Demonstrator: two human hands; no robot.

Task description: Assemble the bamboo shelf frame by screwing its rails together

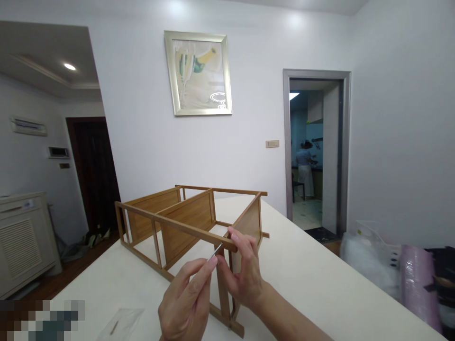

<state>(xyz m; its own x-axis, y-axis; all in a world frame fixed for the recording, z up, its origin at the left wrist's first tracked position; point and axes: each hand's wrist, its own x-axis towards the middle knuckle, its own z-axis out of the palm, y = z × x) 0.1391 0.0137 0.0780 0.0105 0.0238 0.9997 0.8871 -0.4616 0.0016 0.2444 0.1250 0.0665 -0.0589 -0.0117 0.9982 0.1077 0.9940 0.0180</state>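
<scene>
A bamboo shelf rack (185, 218) lies on its side on the white table (313, 279), its rails and three panels facing up. My left hand (186, 303) is closed in a pinch on a thin metal tool (217, 249), whose tip meets the near end of the rack's top rail. My right hand (245, 272) is closed around that same corner of the rack, thumb and fingers pressed on the rail and end panel.
A small clear plastic bag (121, 323) holding a screw lies at the table's front left. Plastic bags and a pink roll (415, 279) sit off the table's right side. A person (304, 168) stands in the far room beyond the doorway. A framed picture (198, 73) hangs on the wall.
</scene>
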